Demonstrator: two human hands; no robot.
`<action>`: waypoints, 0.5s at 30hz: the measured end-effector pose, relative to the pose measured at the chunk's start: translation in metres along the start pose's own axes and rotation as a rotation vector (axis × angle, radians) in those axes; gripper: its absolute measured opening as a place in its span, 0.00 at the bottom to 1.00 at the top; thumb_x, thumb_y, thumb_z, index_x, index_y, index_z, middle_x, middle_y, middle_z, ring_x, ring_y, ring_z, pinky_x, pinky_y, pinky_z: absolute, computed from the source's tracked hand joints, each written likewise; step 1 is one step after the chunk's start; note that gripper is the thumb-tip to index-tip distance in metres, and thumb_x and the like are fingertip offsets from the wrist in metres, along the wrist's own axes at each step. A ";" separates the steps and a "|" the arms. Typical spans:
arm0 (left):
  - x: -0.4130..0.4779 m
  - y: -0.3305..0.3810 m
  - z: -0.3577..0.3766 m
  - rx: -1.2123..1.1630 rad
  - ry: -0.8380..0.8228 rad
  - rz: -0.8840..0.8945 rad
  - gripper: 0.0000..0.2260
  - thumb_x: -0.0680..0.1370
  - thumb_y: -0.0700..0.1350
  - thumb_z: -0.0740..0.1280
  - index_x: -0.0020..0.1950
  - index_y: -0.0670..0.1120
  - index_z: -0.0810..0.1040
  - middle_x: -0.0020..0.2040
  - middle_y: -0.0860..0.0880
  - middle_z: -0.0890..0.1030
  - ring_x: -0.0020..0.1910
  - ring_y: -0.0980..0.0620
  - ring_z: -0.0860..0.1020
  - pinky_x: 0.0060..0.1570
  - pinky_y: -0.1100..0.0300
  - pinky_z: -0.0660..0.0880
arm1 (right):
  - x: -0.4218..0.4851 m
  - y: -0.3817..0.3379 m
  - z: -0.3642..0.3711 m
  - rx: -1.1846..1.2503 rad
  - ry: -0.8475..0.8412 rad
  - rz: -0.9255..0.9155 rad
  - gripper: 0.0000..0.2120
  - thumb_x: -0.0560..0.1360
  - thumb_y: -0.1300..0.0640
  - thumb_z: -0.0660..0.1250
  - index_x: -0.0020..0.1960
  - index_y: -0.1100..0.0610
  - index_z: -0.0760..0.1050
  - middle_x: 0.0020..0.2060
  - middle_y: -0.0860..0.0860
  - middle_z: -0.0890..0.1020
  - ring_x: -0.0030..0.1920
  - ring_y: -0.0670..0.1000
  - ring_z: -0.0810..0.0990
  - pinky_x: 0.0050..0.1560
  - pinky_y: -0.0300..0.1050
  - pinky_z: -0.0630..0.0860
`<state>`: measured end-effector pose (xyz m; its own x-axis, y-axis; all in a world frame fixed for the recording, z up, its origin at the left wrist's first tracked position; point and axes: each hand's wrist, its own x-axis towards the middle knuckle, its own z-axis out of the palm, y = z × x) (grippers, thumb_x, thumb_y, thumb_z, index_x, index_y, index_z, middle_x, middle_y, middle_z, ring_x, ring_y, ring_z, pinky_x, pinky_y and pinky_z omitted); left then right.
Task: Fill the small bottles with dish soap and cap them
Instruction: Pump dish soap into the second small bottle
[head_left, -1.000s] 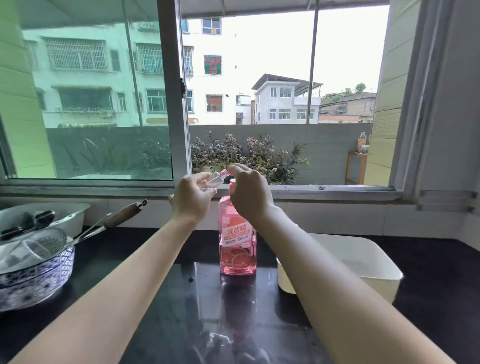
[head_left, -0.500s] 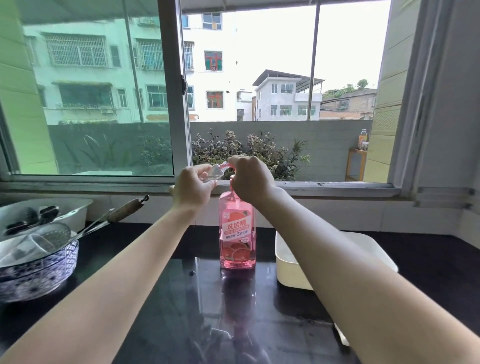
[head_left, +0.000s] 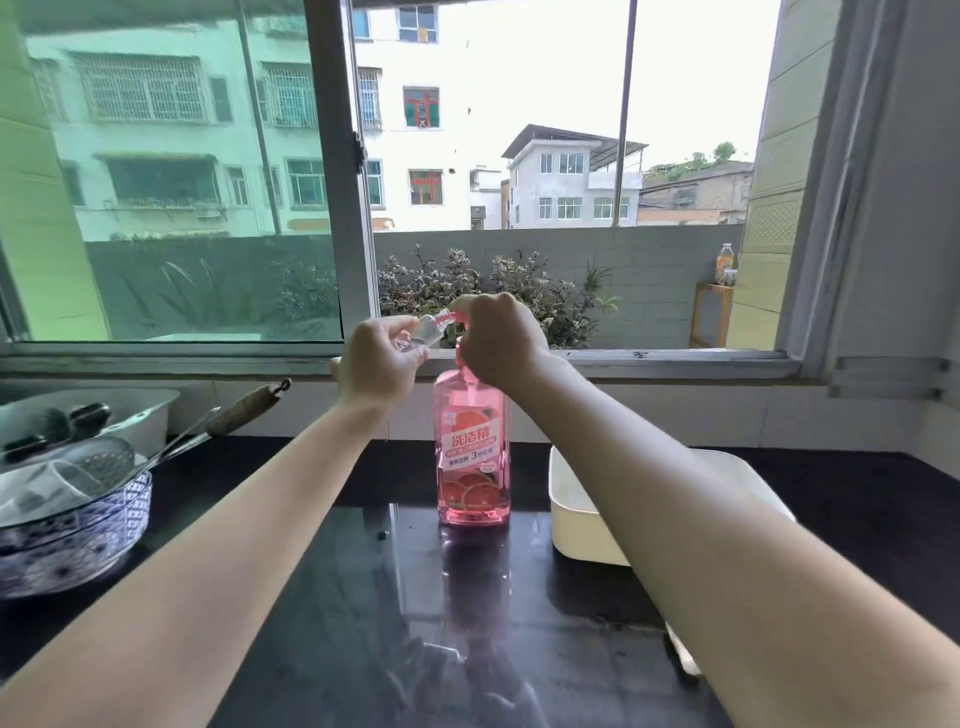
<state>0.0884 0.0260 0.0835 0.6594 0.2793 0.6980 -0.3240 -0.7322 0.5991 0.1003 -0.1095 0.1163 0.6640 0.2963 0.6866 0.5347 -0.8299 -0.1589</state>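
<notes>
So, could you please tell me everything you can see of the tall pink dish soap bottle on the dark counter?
The tall pink dish soap bottle is see-through plastic holding pink liquid, with a white-and-pink label showing citrus slices. It stands upright on the glossy dark counter, just left of the white rectangular tub, apart from it. The right hand covers its pump top, so the head is hidden. The left hand holds a small clear bottle, tilted, at the pump.

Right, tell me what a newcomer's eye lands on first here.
First the pink dish soap bottle, upright mid-counter. Above it the right hand covers the pump while the left hand tilts a small clear bottle to the nozzle. Next, the white tub at right and the blue patterned bowl at left.
</notes>
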 end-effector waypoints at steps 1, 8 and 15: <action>0.001 0.000 0.000 0.003 0.003 0.003 0.19 0.70 0.41 0.73 0.60 0.42 0.78 0.54 0.43 0.83 0.44 0.53 0.77 0.45 0.63 0.73 | 0.001 -0.001 -0.002 0.003 -0.004 0.005 0.14 0.72 0.67 0.59 0.54 0.61 0.78 0.45 0.60 0.84 0.45 0.59 0.82 0.42 0.47 0.79; -0.005 -0.009 0.005 0.025 0.012 0.008 0.18 0.70 0.43 0.73 0.59 0.43 0.79 0.56 0.44 0.82 0.52 0.48 0.80 0.51 0.59 0.74 | -0.014 -0.001 0.032 0.056 0.157 0.011 0.14 0.73 0.69 0.59 0.57 0.62 0.73 0.54 0.57 0.81 0.53 0.55 0.80 0.51 0.44 0.77; -0.006 -0.007 0.003 0.042 0.000 -0.014 0.18 0.70 0.43 0.73 0.59 0.45 0.79 0.56 0.45 0.82 0.48 0.51 0.78 0.51 0.59 0.73 | -0.016 -0.003 0.025 0.062 0.125 0.025 0.13 0.73 0.68 0.60 0.56 0.62 0.74 0.52 0.57 0.82 0.50 0.57 0.81 0.48 0.47 0.78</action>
<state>0.0886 0.0276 0.0737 0.6635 0.2896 0.6898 -0.2861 -0.7538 0.5916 0.1014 -0.0996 0.0882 0.6095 0.2116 0.7641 0.5524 -0.8047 -0.2177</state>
